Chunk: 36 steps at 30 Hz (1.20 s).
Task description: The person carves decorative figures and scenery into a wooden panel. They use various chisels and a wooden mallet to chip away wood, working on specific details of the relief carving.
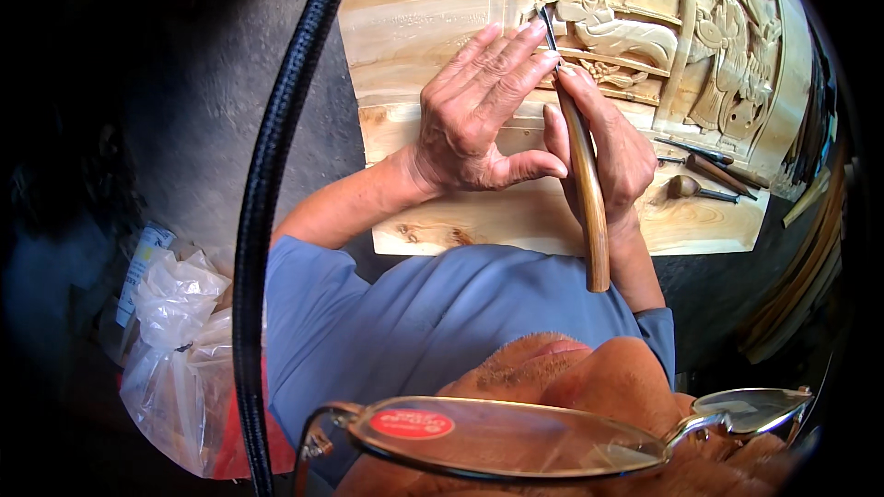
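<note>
A long carving chisel point(586, 179) with a smooth brown wooden handle and a thin dark blade slants across the middle. My right hand point(619, 143) is closed round its handle. My left hand point(470, 120) lies to the left with fingers stretched out, their tips against the blade and upper handle, and its thumb spread apart. The blade's tip meets a pale wooden panel point(414, 46) beside a carved reclining figure point(617, 35) in relief. A few small chips lie near the tip. Parts of my right fingers are hidden behind the handle.
Several carving tools lie right of my right hand, among them one with a round bulbous handle point(683, 187). More carved figures point(726, 46) fill the panel's right side. A black braided cable point(276, 156) crosses at left. A tied clear plastic bag point(175, 350) sits lower left.
</note>
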Available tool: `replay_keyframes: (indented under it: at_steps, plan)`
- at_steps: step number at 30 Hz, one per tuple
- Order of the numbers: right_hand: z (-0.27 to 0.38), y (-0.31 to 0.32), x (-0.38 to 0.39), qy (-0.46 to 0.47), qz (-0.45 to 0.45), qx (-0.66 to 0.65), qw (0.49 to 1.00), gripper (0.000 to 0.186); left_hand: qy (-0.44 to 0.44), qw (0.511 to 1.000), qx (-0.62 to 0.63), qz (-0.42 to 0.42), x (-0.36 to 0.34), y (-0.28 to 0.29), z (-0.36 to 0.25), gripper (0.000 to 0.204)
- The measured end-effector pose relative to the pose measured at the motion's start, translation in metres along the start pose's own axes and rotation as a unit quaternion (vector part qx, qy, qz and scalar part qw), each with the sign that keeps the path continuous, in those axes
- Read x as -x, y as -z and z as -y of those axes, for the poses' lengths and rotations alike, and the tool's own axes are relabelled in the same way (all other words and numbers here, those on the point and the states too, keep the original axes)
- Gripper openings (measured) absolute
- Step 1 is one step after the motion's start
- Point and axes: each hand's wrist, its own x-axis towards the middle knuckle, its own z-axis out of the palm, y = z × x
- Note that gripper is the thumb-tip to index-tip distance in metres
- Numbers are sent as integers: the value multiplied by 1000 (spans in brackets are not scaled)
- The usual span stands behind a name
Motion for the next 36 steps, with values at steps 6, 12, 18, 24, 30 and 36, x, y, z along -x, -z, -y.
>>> replay_keyframes:
  at_steps: [6, 12, 18, 24, 30, 36]
  plan:
    - [9, -5, -7, 4, -5, 21, 1000, 36, 5, 999, 35, -7, -1, 4, 1, 106]
    - [7, -10, -3, 15, -22, 26, 999, 35, 13, 999, 42, -1, -1, 4, -1, 110]
    - [0, -18, 6, 21, -36, 23, 999, 32, 12, 999, 51, 14, 3, 3, 2, 105]
    - [-1, -20, 8, 26, -40, 20, 999, 29, 14, 998, 55, 23, 4, 4, 3, 101]
    - [-1, -23, 9, 26, -46, 18, 998, 27, 13, 998, 56, 32, 5, 4, 3, 99]
    - [-3, -26, 13, 30, -47, 23, 998, 28, 10, 997, 62, 37, 5, 6, 3, 97]
